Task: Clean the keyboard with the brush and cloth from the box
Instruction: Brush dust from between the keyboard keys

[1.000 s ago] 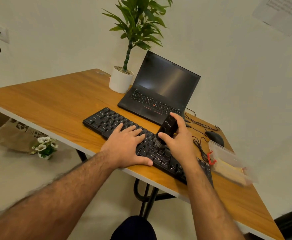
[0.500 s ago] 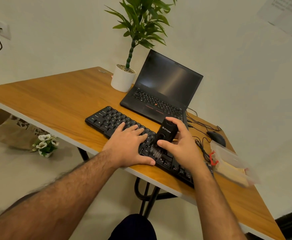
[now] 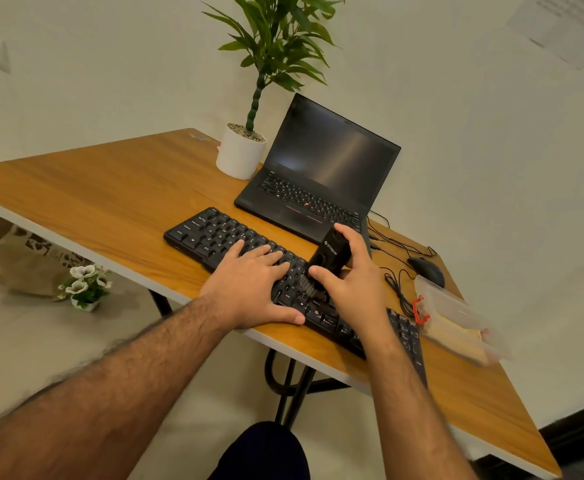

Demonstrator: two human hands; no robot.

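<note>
A black keyboard lies slantwise near the front edge of the wooden desk. My left hand rests flat on its middle keys, fingers straight, thumb at the front rim. My right hand grips a black brush by its handle, bristles down on the keys just right of my left hand. At the right stands a clear plastic box with a red clasp and a yellowish cloth inside.
An open black laptop stands behind the keyboard, beside a white potted plant. A black mouse and loose cables lie right of the brush. Below the desk are a small flower pot and a patterned bag.
The brush has shifted a little over the middle keys in my right hand. My left hand stays flat on the keyboard.
</note>
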